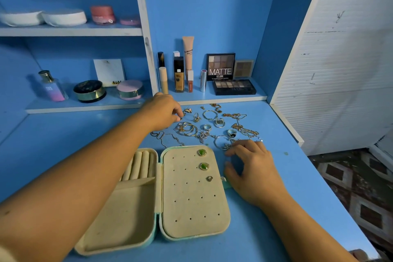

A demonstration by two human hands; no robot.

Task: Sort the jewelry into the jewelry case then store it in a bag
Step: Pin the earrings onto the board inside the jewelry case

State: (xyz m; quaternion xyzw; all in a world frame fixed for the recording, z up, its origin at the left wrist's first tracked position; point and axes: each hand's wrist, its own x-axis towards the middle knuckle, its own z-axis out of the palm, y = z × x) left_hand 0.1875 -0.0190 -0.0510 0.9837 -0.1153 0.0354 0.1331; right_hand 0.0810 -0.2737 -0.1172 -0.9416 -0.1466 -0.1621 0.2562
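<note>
A jewelry case [191, 208] lies open and flat on the blue table [297, 198], near its front edge, with the two cream-lined halves side by side. The left half has a row of ring rolls [140, 166] at the far end and a plain compartment nearer the person, and the left forearm crosses above it. The right half is a flat panel with rows of small holes. Three pieces sit along its far right side: two green earrings [202, 152], one behind the other, and a small grey stud [209, 178] just in front of them.

The rest of the jewelry [219, 122] is scattered on the table just beyond the case: gold hoops [187, 128], silver rings [207, 127], thin gold chains [244, 130] and a necklace [168, 137].

The left hand [163, 110] is at the far left edge of the pile, fingers curled down with thumb and fingertips drawn together. I cannot tell whether a piece is pinched between them. The right hand [253, 170] rests on the table just right of the case, fingers spread, loosely bent and holding nothing. Its fingertips lie at the near edge of the pile beside a silver hoop with a charm [222, 142], and the thumb is close to the case's right edge.

On the low shelf [212, 99] behind stand makeup items, among them a palette box [221, 67] marked MATTE and a foundation bottle [179, 74]
</note>
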